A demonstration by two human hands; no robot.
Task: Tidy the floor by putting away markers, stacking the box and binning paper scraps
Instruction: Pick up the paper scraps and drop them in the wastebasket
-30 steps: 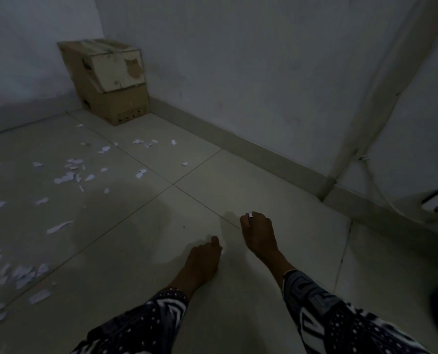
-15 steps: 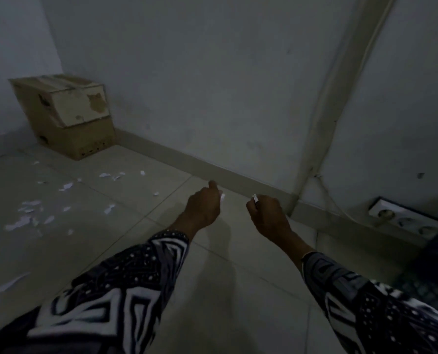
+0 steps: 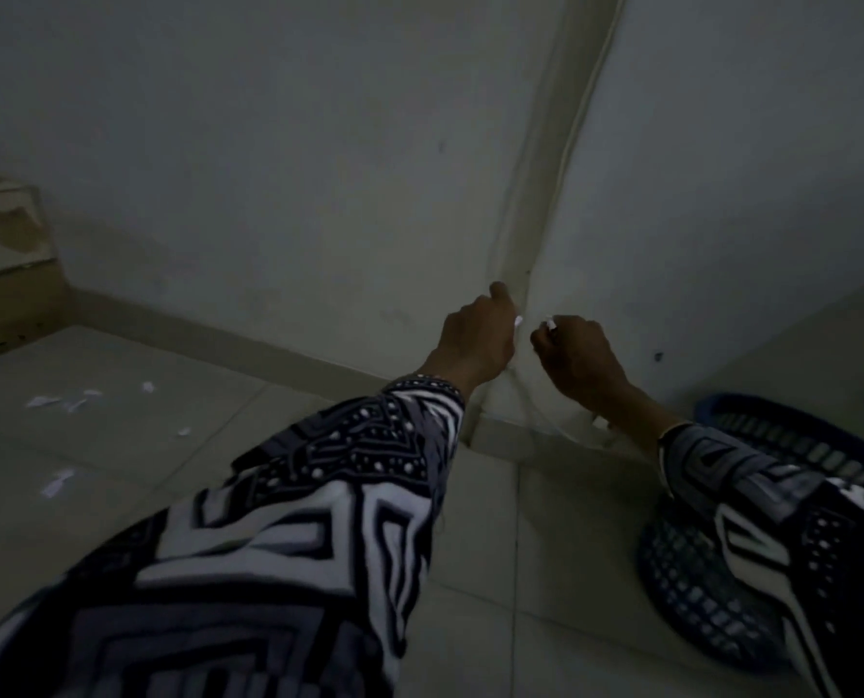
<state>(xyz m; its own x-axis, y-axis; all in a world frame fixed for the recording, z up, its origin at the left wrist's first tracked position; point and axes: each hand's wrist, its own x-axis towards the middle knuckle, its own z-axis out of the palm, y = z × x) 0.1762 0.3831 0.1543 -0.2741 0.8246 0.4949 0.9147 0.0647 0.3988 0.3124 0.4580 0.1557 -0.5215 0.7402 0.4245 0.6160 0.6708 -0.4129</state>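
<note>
Up near the wall corner, both hands are raised side by side, close but apart. Left hand (image 3: 478, 337) has its fingers curled, pinching a white scrap (image 3: 518, 322) that peeks out at its right edge. Right hand (image 3: 576, 357) is curled too, pinching a second scrap (image 3: 550, 323) at its upper left tip. Both arms wear black-and-white patterned sleeves (image 3: 319, 521).

A blue mesh basket (image 3: 712, 586) stands on the floor at the right — partly hidden behind the right sleeve, below and to the right of the hands. More loose scraps (image 3: 57, 483) lie scattered on the floor tiles (image 3: 143, 445) at the far left, well apart from the hands. A cardboard box (image 3: 7, 274) sits against the wall at the left edge, only partly in view. A thin cable (image 3: 578, 118) runs down the wall corner — dim light blurs its lower end.
</note>
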